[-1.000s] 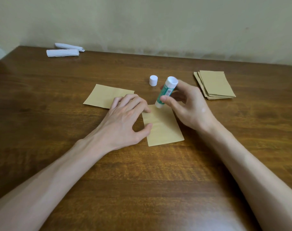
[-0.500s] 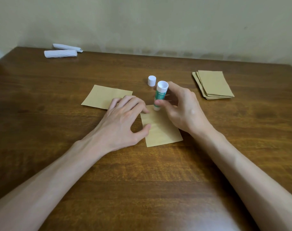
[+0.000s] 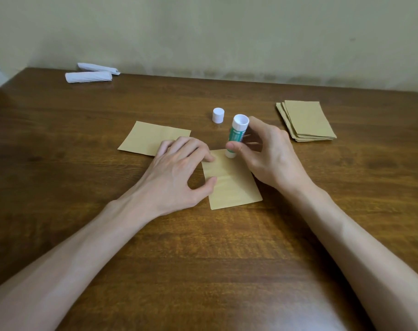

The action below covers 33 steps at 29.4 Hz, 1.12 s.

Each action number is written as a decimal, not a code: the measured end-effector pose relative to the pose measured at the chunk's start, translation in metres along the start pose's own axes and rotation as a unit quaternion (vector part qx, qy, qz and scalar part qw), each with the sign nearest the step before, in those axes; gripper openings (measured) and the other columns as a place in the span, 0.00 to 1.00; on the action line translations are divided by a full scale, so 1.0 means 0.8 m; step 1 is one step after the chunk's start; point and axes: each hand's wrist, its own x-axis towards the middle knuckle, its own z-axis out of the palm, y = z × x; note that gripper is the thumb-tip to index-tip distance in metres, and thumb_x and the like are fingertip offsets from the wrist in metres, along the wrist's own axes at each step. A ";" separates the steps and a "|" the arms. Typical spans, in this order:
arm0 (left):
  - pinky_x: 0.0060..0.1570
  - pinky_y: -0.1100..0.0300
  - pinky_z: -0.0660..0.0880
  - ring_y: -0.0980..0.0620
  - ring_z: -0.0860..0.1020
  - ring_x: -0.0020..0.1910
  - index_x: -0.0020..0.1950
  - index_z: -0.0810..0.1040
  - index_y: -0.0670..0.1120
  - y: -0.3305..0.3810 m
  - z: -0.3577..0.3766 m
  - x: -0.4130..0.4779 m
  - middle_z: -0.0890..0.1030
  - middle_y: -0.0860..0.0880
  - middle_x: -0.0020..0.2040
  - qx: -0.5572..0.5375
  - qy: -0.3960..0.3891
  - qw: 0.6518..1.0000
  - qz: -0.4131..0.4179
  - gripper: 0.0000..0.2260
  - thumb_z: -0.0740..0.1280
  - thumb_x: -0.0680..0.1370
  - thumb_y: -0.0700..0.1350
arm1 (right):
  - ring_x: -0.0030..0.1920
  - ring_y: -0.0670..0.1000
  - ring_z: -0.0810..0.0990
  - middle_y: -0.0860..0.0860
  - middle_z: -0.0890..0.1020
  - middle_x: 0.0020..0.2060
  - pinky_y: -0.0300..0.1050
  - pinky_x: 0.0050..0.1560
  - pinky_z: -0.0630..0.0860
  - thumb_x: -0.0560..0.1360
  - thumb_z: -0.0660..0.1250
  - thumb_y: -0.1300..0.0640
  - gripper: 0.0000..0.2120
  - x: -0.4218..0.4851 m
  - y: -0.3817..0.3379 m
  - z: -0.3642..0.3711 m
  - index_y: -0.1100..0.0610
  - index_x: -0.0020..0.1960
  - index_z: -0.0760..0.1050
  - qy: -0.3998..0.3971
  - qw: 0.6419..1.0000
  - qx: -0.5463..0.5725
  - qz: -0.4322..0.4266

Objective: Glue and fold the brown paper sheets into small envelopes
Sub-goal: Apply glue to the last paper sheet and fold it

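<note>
Wood tabletop [image 3: 83, 187] meets a pale wall. One sheet [image 3: 231, 185] lies in the middle. The left hand [image 3: 177, 173] holds nothing and presses loosely bent fingers [image 3: 209, 158] on its left edge. The right hand [image 3: 270, 158] grips a glue stick [image 3: 236, 134], tip down at the sheet's far edge, maybe touching. The cap [image 3: 218, 115] stands behind it. A stack [image 3: 308, 120] lies far right.
</note>
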 end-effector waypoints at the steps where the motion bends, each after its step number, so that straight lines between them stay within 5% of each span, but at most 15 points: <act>1: 0.70 0.53 0.62 0.57 0.68 0.69 0.63 0.76 0.54 0.000 0.000 0.000 0.74 0.59 0.64 0.001 -0.001 1.000 0.000 0.21 0.58 0.78 0.65 | 0.48 0.41 0.83 0.44 0.85 0.46 0.28 0.50 0.77 0.79 0.75 0.52 0.10 0.000 0.000 -0.001 0.56 0.54 0.78 0.002 1.000 -0.008 0.005; 9: 0.69 0.55 0.61 0.57 0.68 0.69 0.63 0.76 0.54 0.000 0.003 -0.002 0.74 0.60 0.63 0.006 0.009 1.000 0.003 0.19 0.60 0.79 0.63 | 0.50 0.41 0.81 0.46 0.84 0.49 0.21 0.47 0.72 0.79 0.74 0.52 0.10 -0.004 0.007 -0.012 0.56 0.55 0.77 0.016 0.997 -0.036 0.059; 16: 0.69 0.56 0.62 0.57 0.69 0.68 0.62 0.77 0.52 -0.002 0.004 -0.001 0.74 0.60 0.62 0.009 0.023 1.000 0.009 0.18 0.62 0.79 0.61 | 0.53 0.43 0.85 0.49 0.86 0.52 0.41 0.55 0.82 0.81 0.73 0.49 0.14 -0.005 0.004 -0.023 0.58 0.58 0.80 0.128 0.980 0.121 0.092; 22: 0.69 0.55 0.62 0.57 0.69 0.68 0.62 0.77 0.53 -0.002 0.004 -0.001 0.74 0.59 0.62 0.017 0.021 1.000 0.010 0.18 0.61 0.79 0.62 | 0.52 0.46 0.86 0.46 0.86 0.50 0.51 0.55 0.83 0.78 0.76 0.48 0.13 -0.006 0.000 -0.004 0.56 0.55 0.81 0.023 0.995 0.092 0.020; 30: 0.68 0.55 0.63 0.57 0.70 0.66 0.62 0.77 0.53 -0.002 0.004 -0.001 0.74 0.59 0.63 0.014 0.018 1.000 0.006 0.19 0.60 0.79 0.63 | 0.51 0.47 0.85 0.44 0.86 0.48 0.51 0.58 0.81 0.80 0.72 0.58 0.06 -0.003 -0.002 0.003 0.55 0.56 0.78 -0.059 0.998 0.011 0.009; 33: 0.68 0.55 0.63 0.57 0.70 0.66 0.62 0.77 0.53 -0.002 0.004 -0.001 0.74 0.59 0.63 0.013 0.018 1.000 0.004 0.19 0.60 0.79 0.63 | 0.50 0.43 0.84 0.43 0.86 0.47 0.35 0.56 0.79 0.80 0.73 0.56 0.07 -0.003 -0.007 -0.001 0.56 0.54 0.78 -0.042 0.999 -0.009 -0.001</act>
